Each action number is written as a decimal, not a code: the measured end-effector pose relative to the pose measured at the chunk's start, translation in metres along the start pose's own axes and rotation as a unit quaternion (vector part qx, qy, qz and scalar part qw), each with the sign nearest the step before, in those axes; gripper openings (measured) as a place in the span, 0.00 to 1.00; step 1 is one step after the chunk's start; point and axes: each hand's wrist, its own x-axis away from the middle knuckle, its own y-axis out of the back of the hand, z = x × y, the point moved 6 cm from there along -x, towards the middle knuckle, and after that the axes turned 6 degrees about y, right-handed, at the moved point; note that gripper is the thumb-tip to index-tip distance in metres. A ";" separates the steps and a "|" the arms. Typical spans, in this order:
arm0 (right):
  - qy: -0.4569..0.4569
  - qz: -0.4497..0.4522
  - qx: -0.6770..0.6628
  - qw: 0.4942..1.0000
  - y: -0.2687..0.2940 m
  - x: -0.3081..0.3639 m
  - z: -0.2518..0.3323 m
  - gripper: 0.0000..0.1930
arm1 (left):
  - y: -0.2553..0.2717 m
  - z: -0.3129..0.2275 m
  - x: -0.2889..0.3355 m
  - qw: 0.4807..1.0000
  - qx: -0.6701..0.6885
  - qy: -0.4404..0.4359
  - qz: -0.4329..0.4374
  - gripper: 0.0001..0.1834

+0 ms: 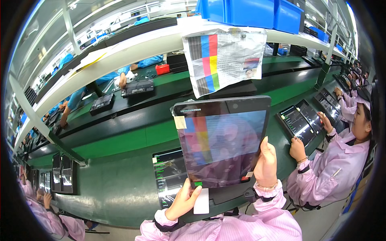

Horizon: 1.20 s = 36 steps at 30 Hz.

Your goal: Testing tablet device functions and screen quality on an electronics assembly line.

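Observation:
A black tablet (226, 149) is held up and tilted toward me between my two hands, above the bench. My left hand (183, 201) grips its lower left corner, thumb on the front beside a small green sticker (198, 184). Along the lower right edge my right hand (266, 162) is closed, thumb on the side and fingers hidden behind. The screen shows faint colour blocks and blurred reflections. A yellowish tag (180, 122) sticks to its upper left. Just below hangs or lies a white slip (201, 201); I cannot tell which. Another tablet (168, 172) lies partly hidden on the bench.
A printed colour chart sheet (225, 60) hangs from the white shelf (132, 48), which carries blue bins (249, 14). At right a co-worker in pink (333, 160) handles a tablet (297, 122) in a black tray. More devices (64, 172) stand at left. Across the bench, other workers' hands handle devices.

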 end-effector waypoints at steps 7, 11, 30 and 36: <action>0.012 -0.028 0.008 0.999 -0.002 0.003 0.003 0.19 | 0.001 0.003 0.002 1.000 -0.020 -0.006 -0.002 0.22; 0.011 -0.050 0.009 0.999 0.003 0.001 0.001 0.17 | 0.000 0.002 0.001 0.999 -0.024 -0.028 -0.010 0.21; 0.021 -0.046 0.019 0.999 -0.002 -0.001 0.007 0.17 | -0.003 -0.005 0.003 0.998 -0.059 0.010 0.005 0.26; 0.031 -0.013 0.000 0.999 0.006 -0.001 0.004 0.16 | -0.003 -0.006 0.003 0.999 -0.037 -0.008 0.001 0.25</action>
